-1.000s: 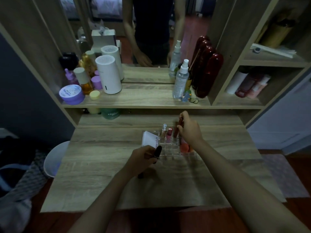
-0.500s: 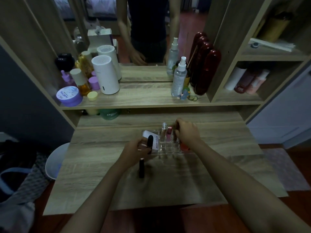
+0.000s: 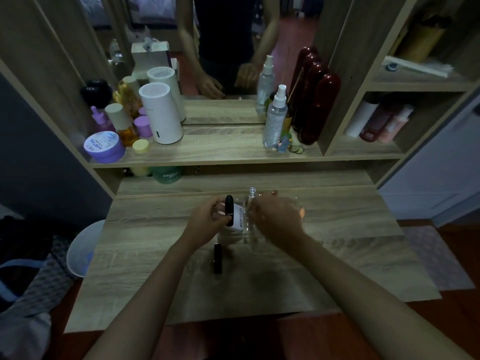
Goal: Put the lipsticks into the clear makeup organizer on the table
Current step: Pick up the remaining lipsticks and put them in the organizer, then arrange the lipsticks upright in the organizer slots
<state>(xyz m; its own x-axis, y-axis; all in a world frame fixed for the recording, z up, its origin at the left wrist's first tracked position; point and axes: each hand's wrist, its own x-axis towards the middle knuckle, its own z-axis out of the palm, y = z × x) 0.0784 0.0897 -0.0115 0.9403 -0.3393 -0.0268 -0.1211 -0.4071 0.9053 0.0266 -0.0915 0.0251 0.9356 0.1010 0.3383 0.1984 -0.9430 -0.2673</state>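
Head view, dim light. Left hand pinching a black lipstick upright between thumb and fingertips, just left of the clear organizer on the table. Right hand arched over the organizer, fingers curled down over its top; whether gripping anything, cannot tell. Inside the organizer, beside the left fingertips, a white box with dark lettering; past the right fingers, a clear-capped tube standing upright at the back. Other compartments hidden under the right hand or too blurred to read. Second black lipstick lying flat on the table, below the left hand, apart from the organizer.
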